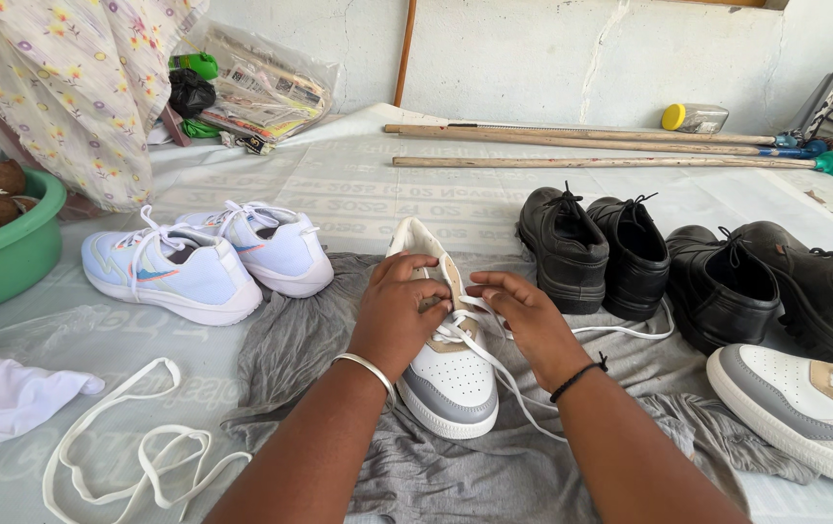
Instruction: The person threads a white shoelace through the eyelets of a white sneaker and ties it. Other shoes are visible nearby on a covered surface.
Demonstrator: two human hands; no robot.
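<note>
A loose white lace (135, 456) lies at the near left of the surface (358, 184), with a pale blue pair of sneakers (208, 257) beyond. At centre, on a grey cloth (300, 340), sits the white-and-grey sneaker (450, 374). The left hand (399, 311) steadies its upper, fingers curled; the right hand (523, 311) pinches its limp, slippery-looking lace (494, 364). The shoe looks light and firm-soled, best gripped at the sides. Black shoes (649, 262) stand to the right.
</note>
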